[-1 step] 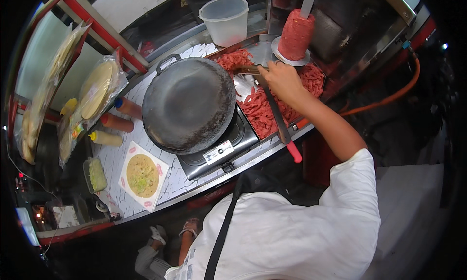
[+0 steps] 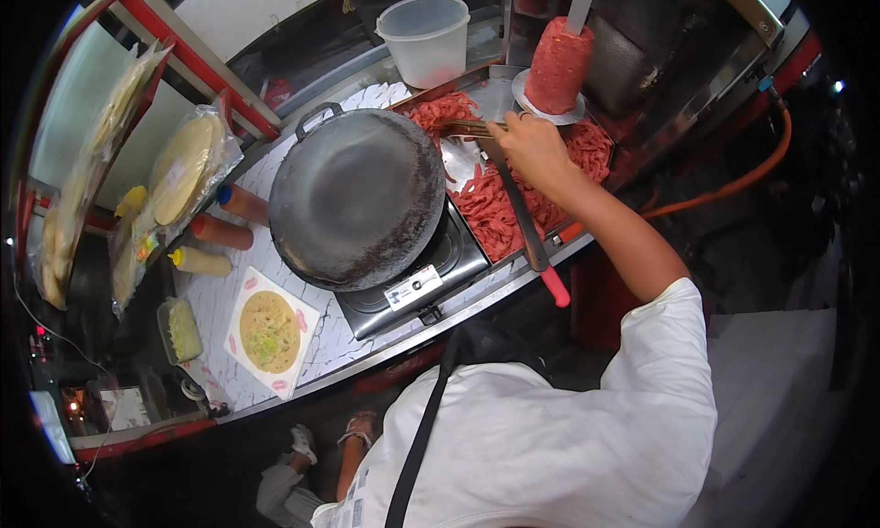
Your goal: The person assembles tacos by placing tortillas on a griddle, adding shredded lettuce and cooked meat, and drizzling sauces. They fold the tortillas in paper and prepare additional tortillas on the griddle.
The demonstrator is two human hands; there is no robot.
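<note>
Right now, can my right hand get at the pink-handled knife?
Probably yes: the knife has its pink handle jutting past the counter's front edge, uncovered, though the right hand currently grips a brown utensil.

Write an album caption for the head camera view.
Right hand holding a slender brown utensil near shredded red meat and a round black metal pan.

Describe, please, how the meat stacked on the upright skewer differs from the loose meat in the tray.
Shape: the stacked meat forms one compact, rounded column, while the loose meat is in many separate strips.
Pose: the stacked meat stands upright around the skewer; the loose meat lies spread over the tray.
Support: the stacked meat sits above a round plate, the loose meat directly in the tray.
Both are red.
</note>
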